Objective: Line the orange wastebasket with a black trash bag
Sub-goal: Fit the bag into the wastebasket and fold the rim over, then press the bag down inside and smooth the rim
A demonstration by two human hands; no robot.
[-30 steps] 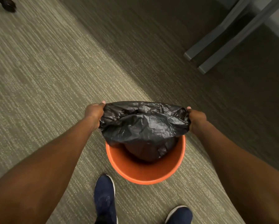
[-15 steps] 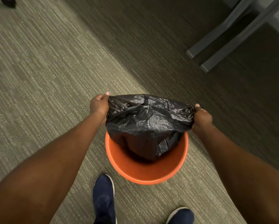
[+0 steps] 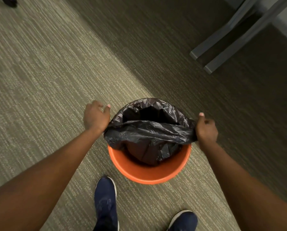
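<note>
The orange wastebasket (image 3: 147, 172) stands on the carpet just ahead of my feet. A black trash bag (image 3: 149, 130) hangs into it, its mouth spread open. The bag's far edge is folded over the basket's far rim; its near edge is held up above the near rim, which shows bare orange. My left hand (image 3: 96, 117) grips the bag's left edge and my right hand (image 3: 206, 129) grips its right edge. The bag's bottom lies inside the basket.
Grey-green carpet (image 3: 47, 80) surrounds the basket. Two grey metal furniture legs (image 3: 226, 47) end on the floor at the upper right. My two dark blue shoes (image 3: 106, 202) stand just behind the basket. A dark object (image 3: 9, 0) lies at the top left corner.
Both hands have pushed the bag's mouth forward and down. The far edge now wraps over the basket's far rim and the mouth has opened wide.
</note>
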